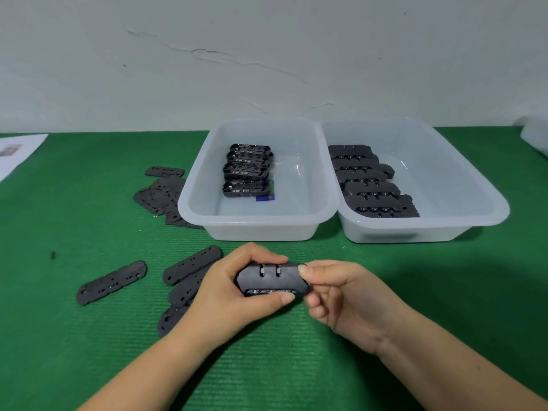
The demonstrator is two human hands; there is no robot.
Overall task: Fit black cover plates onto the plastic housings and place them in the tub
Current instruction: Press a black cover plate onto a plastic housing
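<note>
A black housing [271, 280] is gripped by the left hand [234, 292] and pinched at its end by the right hand [341, 295], above the green mat [89, 351].

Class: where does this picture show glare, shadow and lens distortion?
Head view: glare glints on the left translucent plastic tub's floor; a soft shadow darkens the green ribbed mat right of the hands; the wide lens bows the mat's far edge.

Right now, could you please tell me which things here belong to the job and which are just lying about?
Job: housing gripped by left hand and right hand; loose cover plates; left tub of open housings; right tub of covered ones.

Lying about: paper sheet; white object at far right.
</note>
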